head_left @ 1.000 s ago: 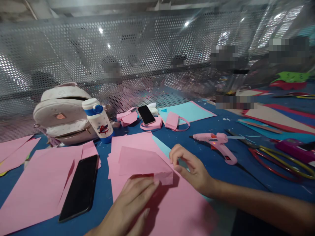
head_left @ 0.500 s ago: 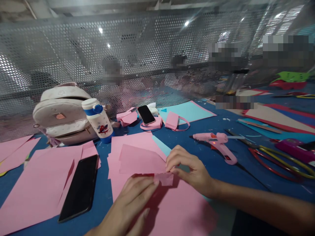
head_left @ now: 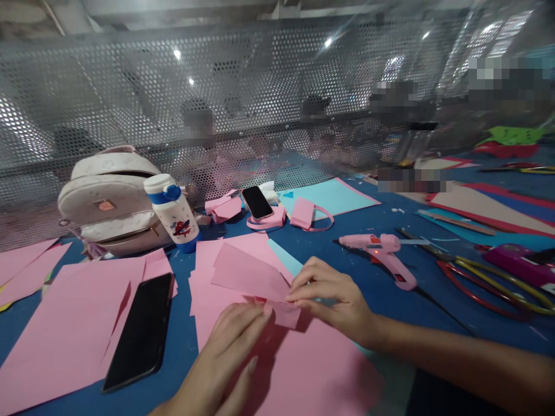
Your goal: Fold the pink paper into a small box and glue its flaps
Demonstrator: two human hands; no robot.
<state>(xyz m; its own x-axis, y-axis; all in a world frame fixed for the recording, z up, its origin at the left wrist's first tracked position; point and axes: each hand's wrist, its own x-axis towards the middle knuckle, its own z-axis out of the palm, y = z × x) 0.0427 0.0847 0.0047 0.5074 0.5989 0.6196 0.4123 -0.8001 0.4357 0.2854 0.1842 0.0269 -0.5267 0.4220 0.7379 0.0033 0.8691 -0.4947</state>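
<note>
A folded piece of pink paper is held just above a large pink sheet on the blue table. My left hand pinches its lower edge with the fingertips. My right hand is closed on the paper's right corner, where a small flap hangs down. The paper's far end tilts upward.
A black phone lies on pink sheets at the left. Behind stand a white backpack and a white-and-blue bottle. A pink glue gun and scissors lie at the right. A perforated metal screen closes the back.
My right hand has come left and closed on the corner of the pink paper. The paper's far end has lifted and tilted. My left hand has shifted slightly forward.
</note>
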